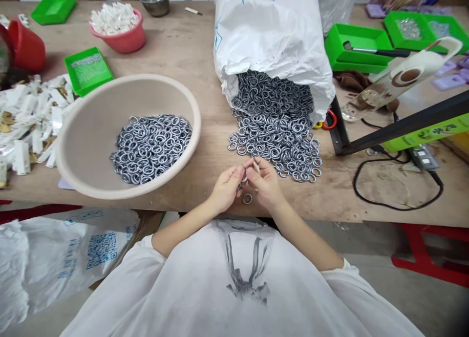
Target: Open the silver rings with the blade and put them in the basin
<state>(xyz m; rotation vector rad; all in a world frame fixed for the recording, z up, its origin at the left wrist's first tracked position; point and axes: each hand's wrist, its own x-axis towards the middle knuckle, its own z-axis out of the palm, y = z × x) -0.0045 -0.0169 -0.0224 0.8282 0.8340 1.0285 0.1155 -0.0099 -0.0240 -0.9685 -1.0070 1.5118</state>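
My left hand [227, 186] is closed with thumb and forefinger pinching a grey metal ring [245, 175], and more rings seem tucked beneath its fingers. Close against it, my right hand [266, 183] is closed around a thin, pale, stick-like tool [256, 165]; the tool's lower part is mostly hidden by the fingers. One loose ring [247, 198] lies on the table just below both hands. Beyond them, a heap of grey rings [274, 136] spills from the mouth of a white sack [271, 39]. To the left, a large beige basin [82, 146] holds many similar rings.
White plastic pieces [27, 112] are piled at far left, near a green tray [78, 85]. A pink bowl [126, 40] and a metal bowl [154, 2] stand behind. At right are a black metal bar [406, 124], a cable [395, 209] and a clear bottle [399, 78].
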